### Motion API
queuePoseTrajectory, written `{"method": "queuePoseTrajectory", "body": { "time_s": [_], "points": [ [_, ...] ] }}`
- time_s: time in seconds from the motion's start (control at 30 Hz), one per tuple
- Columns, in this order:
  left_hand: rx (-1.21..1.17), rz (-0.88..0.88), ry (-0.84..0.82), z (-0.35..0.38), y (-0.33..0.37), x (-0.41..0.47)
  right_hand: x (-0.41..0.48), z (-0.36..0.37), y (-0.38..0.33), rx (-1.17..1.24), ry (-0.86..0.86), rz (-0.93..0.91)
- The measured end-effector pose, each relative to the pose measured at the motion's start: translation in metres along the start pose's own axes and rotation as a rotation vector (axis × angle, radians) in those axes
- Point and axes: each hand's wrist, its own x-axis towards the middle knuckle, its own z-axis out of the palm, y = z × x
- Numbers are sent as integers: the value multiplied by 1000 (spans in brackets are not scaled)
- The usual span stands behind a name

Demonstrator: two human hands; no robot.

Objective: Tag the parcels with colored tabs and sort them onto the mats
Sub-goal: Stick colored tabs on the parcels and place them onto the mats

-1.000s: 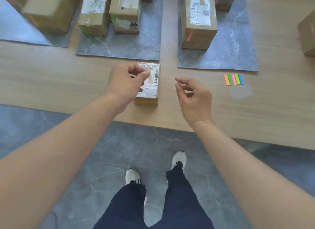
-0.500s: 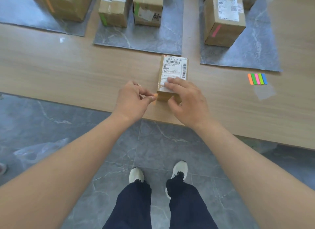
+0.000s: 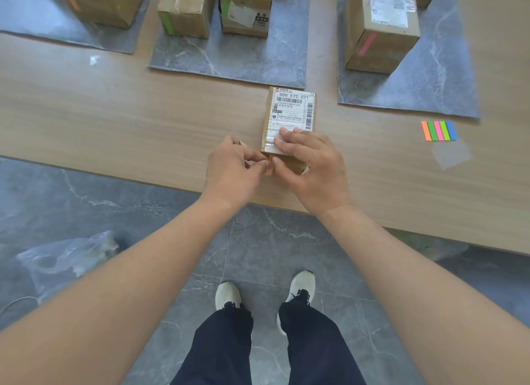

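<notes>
A small cardboard parcel (image 3: 291, 112) with a white shipping label lies on the wooden table near its front edge. My right hand (image 3: 308, 166) rests on the parcel's near end, fingers on the label and thumb at its front face. My left hand (image 3: 233, 169) pinches an orange tab (image 3: 269, 171) against the parcel's near left corner. A pad of colored tabs (image 3: 438, 130) in orange, green, pink and blue lies to the right. Grey mats lie behind: the left (image 3: 34, 31), the middle (image 3: 229, 63) and the right (image 3: 430, 92).
A large box with an orange tab (image 3: 97, 3) stands on the left mat. Two green-tabbed boxes (image 3: 183, 11) stand on the middle mat, a pink-tabbed box (image 3: 378, 31) on the right mat. A clear film scrap (image 3: 451, 155) lies by the pad. A plastic bag (image 3: 66, 258) lies on the floor.
My right hand came down onto the parcel's near end. My left hand left the top of the parcel and brought the orange tab to its near left corner.
</notes>
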Motion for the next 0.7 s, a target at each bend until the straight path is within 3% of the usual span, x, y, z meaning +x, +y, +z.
{"method": "queuePoseTrajectory", "body": {
  "time_s": [0.37, 0.7],
  "points": [
    [15, 28, 34, 4, -3, 1, -4, 16, 11, -18, 157, -74],
    [85, -46, 40, 3, 9, 6, -3, 21, 16, 34, 175, -60]
  ]
}}
